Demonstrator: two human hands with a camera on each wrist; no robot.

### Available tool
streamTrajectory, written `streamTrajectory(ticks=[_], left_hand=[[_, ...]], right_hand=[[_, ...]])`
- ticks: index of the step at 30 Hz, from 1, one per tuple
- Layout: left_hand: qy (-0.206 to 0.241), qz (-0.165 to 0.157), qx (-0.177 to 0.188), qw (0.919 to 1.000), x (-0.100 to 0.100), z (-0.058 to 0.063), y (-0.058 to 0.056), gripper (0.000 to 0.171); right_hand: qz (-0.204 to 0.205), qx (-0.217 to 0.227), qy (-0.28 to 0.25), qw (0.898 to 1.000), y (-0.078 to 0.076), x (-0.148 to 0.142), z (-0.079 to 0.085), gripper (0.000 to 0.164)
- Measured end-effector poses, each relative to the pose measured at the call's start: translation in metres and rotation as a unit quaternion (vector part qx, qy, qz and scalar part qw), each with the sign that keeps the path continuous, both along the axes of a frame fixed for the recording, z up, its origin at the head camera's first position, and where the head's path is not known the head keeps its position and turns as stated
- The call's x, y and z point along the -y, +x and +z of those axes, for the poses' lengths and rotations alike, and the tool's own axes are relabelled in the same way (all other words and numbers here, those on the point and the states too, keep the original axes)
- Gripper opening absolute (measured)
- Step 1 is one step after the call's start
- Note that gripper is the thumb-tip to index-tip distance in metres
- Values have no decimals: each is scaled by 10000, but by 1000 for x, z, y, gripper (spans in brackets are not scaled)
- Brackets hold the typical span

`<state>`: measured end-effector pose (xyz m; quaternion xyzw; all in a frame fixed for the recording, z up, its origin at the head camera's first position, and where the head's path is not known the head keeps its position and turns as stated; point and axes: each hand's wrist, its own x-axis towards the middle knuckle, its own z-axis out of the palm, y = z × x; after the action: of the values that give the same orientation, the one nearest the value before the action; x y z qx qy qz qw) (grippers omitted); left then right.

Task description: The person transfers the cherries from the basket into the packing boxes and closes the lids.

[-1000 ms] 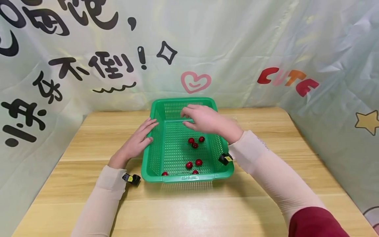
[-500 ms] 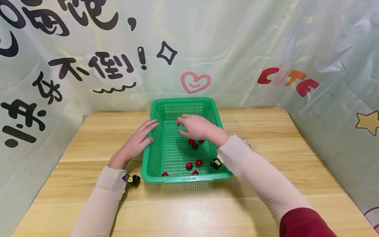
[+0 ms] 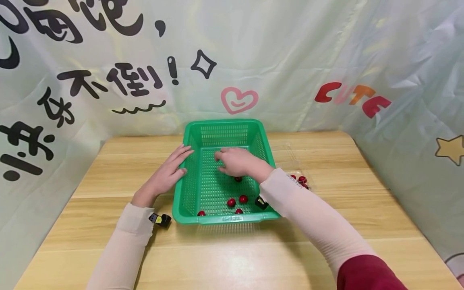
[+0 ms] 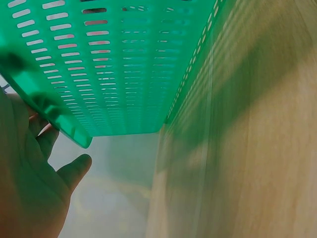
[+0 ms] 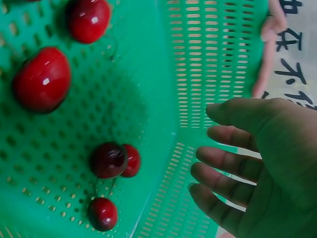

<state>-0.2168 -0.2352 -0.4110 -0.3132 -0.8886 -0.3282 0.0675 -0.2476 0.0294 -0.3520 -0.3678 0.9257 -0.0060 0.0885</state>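
A green plastic basket (image 3: pixel 232 218) with slotted walls stands on the table. Several red cherries (image 3: pixel 243 199) lie scattered on its floor. My left hand (image 3: pixel 166 171) rests on the basket's left rim, fingers extended over the edge; in the left wrist view its thumb (image 4: pixel 77 168) stands apart from the rim. Over the basket's inside, my right hand (image 3: pixel 241 162) reaches with loosely bent fingers that hold nothing. It covers some cherries in the head view. In the right wrist view, dark red cherries (image 5: pixel 108 159) lie on the basket floor, apart from the fingertips.
To the basket's right lies a clear plastic box (image 3: pixel 286 155) with several cherries (image 3: pixel 302 179) in it, partly behind the right sleeve (image 3: pixel 308 205). A printed cloth (image 3: pixel 290 60) encloses the wooden table (image 3: pixel 232 257) at the back and sides.
My right hand has moved left and lower into the basket, now hiding some cherries. More of the clear box and its cherries shows beside the sleeve. My left hand stays put.
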Motion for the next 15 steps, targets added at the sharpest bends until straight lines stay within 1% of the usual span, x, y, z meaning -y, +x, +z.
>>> streamTrajectory(ticks=[3,9,15], left_hand=[[0,18,11,10000,0,0,0,55],[-29,36,-7,10000,-1,0,2,55],[-30,19,-8,10000,-2,0,1,56]], right_hand=[[-65,79,180,9998,0,1,-6,37],[-171,414,656,9968,2,3,-13,44],[-371,511,1066,9923,2,4,-17,51]])
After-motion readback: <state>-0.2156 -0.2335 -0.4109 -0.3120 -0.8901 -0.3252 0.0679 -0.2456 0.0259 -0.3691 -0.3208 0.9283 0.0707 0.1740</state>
